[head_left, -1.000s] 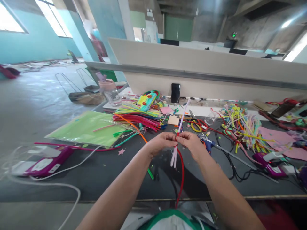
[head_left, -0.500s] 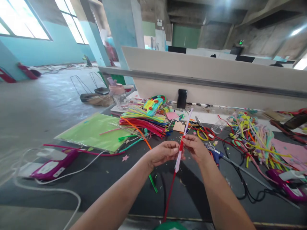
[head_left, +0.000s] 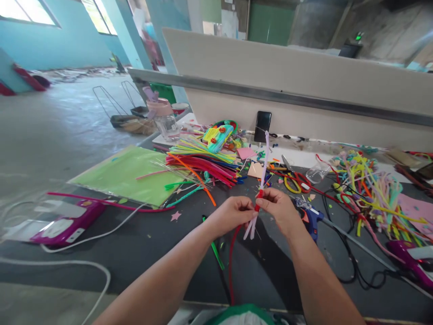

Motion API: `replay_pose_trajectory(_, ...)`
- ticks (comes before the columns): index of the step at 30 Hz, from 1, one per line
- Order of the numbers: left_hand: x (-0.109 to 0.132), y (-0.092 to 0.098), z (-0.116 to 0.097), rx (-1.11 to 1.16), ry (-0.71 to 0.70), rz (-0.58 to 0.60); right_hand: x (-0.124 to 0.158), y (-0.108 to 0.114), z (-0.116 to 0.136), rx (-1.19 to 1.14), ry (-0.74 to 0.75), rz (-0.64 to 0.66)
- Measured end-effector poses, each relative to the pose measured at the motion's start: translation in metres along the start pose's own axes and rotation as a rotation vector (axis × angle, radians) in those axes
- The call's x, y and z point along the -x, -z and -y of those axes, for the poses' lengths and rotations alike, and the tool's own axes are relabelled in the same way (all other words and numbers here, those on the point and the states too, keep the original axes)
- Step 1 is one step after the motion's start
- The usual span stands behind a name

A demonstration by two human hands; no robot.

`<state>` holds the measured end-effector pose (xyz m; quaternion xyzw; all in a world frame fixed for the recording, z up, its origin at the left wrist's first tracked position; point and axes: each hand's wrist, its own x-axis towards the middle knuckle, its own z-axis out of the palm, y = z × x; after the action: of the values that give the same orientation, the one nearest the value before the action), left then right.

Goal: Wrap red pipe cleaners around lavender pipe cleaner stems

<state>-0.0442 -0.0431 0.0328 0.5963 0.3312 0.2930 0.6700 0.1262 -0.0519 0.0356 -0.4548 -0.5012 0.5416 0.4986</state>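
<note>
My left hand (head_left: 232, 215) and my right hand (head_left: 277, 207) pinch together over the dark table (head_left: 142, 243). Between them stand pale pink pipe cleaners (head_left: 264, 155), upright, their lower ends splayed below my fingers. A red pipe cleaner (head_left: 231, 262) is wound around them at the pinch and trails down in a curve toward my body. Both hands are closed on this bundle. A blue glue gun (head_left: 311, 216) lies just right of my right hand.
A pile of straight coloured pipe cleaners (head_left: 203, 164) and a green sheet (head_left: 128, 178) lie to the left. Tangled pipe cleaners (head_left: 368, 185), scissors (head_left: 292, 180) and cables fill the right. A pink glue gun (head_left: 67, 223) lies far left. A black phone (head_left: 262, 127) leans on the back panel.
The red pipe cleaner's trailing end has swung left and now curves under my left hand. The pink stems stand more upright. My view has tilted slightly down.
</note>
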Motion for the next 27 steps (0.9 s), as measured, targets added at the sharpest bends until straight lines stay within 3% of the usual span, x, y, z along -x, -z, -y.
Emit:
replay_pose_trajectory(7, 0.0046, -0.0033, 0.0009, -0.147, 0.065, -0.052, 0.0008, 0.0031, -0.0039, 0.090, 0.003, -0.040)
replay_pose_trajectory(11, 0.0025, -0.0047, 0.0005, -0.292, -0.077, -0.157, 0.0006, 0.0036, -0.0058, 0.097, 0.021, -0.049)
replay_pose_trajectory(17, 0.0030, -0.0038, -0.0042, -0.509, -0.239, -0.215, 0.0002, 0.0025, -0.0075, 0.098, 0.013, -0.043)
replay_pose_trajectory(27, 0.0019, -0.0091, 0.0003, -0.341, -0.160, -0.178, 0.0033, 0.0023, -0.0068, -0.083, -0.047, 0.021)
